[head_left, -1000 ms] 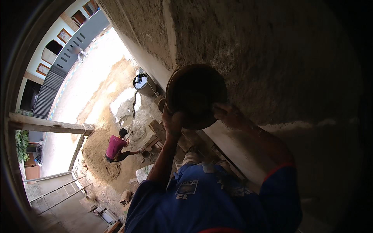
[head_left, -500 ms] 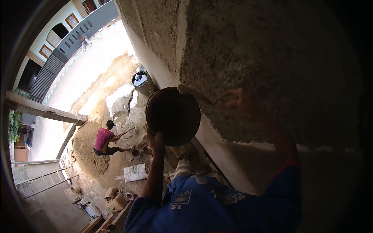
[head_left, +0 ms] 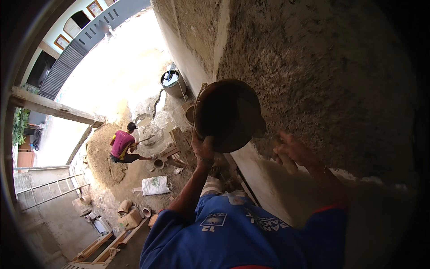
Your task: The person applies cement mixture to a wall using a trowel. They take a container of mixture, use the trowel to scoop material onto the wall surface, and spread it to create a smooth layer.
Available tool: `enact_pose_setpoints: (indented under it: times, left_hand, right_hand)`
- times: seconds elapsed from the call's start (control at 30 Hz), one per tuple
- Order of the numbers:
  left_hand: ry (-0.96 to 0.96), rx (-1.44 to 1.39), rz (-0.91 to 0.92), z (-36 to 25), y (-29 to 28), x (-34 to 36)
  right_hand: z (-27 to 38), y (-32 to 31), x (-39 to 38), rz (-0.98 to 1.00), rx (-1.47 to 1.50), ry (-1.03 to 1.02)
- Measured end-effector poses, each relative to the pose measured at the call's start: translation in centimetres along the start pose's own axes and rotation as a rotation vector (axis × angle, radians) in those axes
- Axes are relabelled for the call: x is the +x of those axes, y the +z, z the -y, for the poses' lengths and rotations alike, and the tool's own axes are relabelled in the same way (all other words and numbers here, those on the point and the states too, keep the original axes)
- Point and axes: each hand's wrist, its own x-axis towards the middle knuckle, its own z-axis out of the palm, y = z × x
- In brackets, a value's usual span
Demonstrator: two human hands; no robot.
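My left hand (head_left: pixel 201 148) is closed on the lower-left rim of a dark bucket (head_left: pixel 219 112), held tilted in front of the wall; its shadowed contents are hard to make out. To its right my right hand (head_left: pixel 293 148) is closed round the pale handle of a trowel (head_left: pixel 289 163). The trowel's blade is dim and seems to be at the bucket's right rim. Behind both is a rough, partly plastered wall (head_left: pixel 322 80), with a lighter smooth band below the rough coat.
Far below, a co-worker in a maroon shirt (head_left: pixel 122 144) crouches with a long-handled tool by a sand pile (head_left: pixel 98 157). Around are a drum (head_left: pixel 177 92), a white sack (head_left: pixel 156 185), a ladder (head_left: pixel 49 195), planks (head_left: pixel 96 246) and a beam (head_left: pixel 58 107). A distant person (head_left: pixel 107 32) is by the fence.
Half a second ago my right hand reached out on the wall with the trowel and the bucket was lower left. Now the bucket is up and right, and my right hand is lower, beside it.
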Motion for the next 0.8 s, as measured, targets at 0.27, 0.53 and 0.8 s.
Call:
enact_pose_setpoints:
  times: [0.27, 0.53, 0.8]
  left_hand:
    - [0.173, -0.076, -0.050, 0.7, 3.8, -4.1]
    - [0.104, 0.006, 0.063, -0.9, 2.1, -3.1]
    - [0.129, -0.024, 0.151, -5.5, -0.8, -2.6]
  right_hand:
    - [-1.8, 6.5, 5.9, -0.075, 0.594, 0.041]
    - [-3.3, 10.0, 9.8, -0.465, -0.909, -0.913]
    - [-0.9, 3.1, 2.9, -0.544, -1.925, -1.109]
